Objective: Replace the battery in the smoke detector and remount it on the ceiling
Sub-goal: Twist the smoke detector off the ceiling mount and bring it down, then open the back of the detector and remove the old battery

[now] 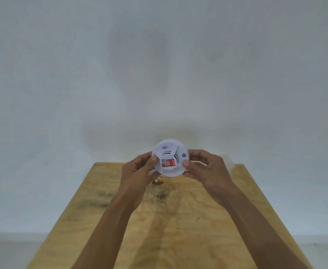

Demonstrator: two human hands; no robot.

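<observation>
Head camera is showing the left hand (138, 171) and right hand (205, 167) pinching the white smoke detector (170, 158) above the wooden board (178, 220).

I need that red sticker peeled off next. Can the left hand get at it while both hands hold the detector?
Probably yes. The left hand grips the smoke detector at its rim, thumb tip right beside the red sticker, nothing covering it. The right hand holds the opposite rim.

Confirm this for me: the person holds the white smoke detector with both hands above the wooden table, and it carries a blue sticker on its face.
Not quite. The head view shows the sticker on the smoke detector is red, not blue. The rest stands: left hand and right hand both hold it above the wooden table.
</observation>
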